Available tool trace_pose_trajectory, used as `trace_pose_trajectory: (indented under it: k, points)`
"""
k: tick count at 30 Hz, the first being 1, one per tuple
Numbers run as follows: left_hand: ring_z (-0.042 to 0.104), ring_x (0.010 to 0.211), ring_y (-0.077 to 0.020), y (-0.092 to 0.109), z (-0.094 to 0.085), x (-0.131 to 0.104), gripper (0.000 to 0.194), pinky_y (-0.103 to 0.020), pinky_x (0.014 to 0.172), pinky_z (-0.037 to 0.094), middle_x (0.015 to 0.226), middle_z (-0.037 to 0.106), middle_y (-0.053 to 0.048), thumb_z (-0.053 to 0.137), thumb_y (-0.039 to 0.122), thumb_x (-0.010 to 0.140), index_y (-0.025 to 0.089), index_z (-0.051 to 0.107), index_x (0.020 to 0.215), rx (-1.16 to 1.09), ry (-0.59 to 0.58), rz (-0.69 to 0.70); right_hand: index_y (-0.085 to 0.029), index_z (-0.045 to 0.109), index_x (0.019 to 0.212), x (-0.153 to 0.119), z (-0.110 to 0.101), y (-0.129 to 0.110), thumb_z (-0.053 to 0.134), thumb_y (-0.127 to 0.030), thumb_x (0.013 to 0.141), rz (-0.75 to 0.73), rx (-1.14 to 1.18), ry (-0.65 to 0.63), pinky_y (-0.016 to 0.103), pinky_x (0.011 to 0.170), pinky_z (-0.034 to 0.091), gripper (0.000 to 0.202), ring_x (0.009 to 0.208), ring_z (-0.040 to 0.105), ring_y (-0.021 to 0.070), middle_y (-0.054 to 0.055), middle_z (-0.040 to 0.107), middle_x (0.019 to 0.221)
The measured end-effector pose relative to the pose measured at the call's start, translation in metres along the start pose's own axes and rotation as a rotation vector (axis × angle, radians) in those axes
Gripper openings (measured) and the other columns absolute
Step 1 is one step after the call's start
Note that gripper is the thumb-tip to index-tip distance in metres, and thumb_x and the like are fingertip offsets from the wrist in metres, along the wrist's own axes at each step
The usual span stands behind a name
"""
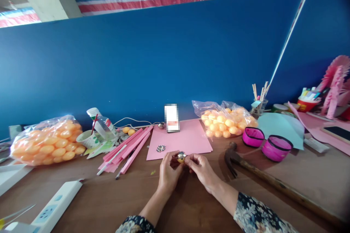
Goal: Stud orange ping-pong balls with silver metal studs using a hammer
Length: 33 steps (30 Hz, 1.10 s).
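Between my two hands is a small ball [181, 157], shiny silver on top with an orange-yellow part showing below. My left hand [169, 174] grips it from the left with thumb and fingers. From the right, my right hand [201, 169] has its thumb and forefinger pinched together against the ball's edge; whether a tiny piece sits between those tips, I cannot tell. Just beyond lies a pink sheet [188, 138] with a little heap of small shiny pieces [161, 148]. A second silvery ball [161, 125] rests near the sheet's far left corner.
Bags of orange balls stand left [49, 145] and right [226, 122]. Pink paper strips [136, 149] lie left of the sheet, and a phone [172, 118] stands on it. A hammer [262, 169] and magenta bands [276, 149] lie right. A power strip [51, 207] is front left.
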<state>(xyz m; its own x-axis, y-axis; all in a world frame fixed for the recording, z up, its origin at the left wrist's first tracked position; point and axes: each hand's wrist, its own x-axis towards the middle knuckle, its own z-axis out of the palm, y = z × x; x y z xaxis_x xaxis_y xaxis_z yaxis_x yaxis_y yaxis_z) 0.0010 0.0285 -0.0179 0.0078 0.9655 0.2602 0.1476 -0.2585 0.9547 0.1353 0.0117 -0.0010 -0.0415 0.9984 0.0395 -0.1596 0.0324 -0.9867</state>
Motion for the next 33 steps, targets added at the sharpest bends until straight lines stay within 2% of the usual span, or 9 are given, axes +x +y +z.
trace_pose_trajectory:
  k: [21,27,33]
  points:
    - [0.062,0.079,-0.0163,0.0023,-0.0003,-0.0005,0.035,-0.029,0.07,0.053,0.095,0.059,-0.005,0.061,0.011,0.062,0.019,0.058,0.096,0.03,0.014,0.032,-0.014,0.059,0.064,0.0013,-0.0005,0.0016,0.062,-0.046,0.069,0.01,-0.043,-0.013,0.021,0.049,0.035,0.032,0.052,0.042,0.0092,-0.002,0.05,0.057]
    - [0.061,0.078,-0.0162,0.0022,-0.0002,-0.0003,0.035,-0.029,0.07,0.053,0.095,0.059,-0.005,0.062,0.013,0.061,0.019,0.059,0.095,0.007,0.015,0.018,-0.014,0.06,0.065,0.0018,-0.0003,0.0045,0.061,-0.051,0.067,0.006,-0.05,-0.011,0.022,0.049,0.036,0.036,0.052,0.042,0.0094,-0.001,0.053,0.059]
    - [0.062,0.078,-0.016,0.002,0.0006,0.0,0.035,-0.028,0.069,0.053,0.095,0.06,-0.005,0.061,0.012,0.06,0.02,0.059,0.095,0.0,0.022,0.017,-0.014,0.06,0.066,0.0017,-0.0005,0.0083,0.061,-0.046,0.069,-0.004,-0.038,-0.007,0.022,0.049,0.036,0.031,0.052,0.043,0.0095,-0.001,0.052,0.059]
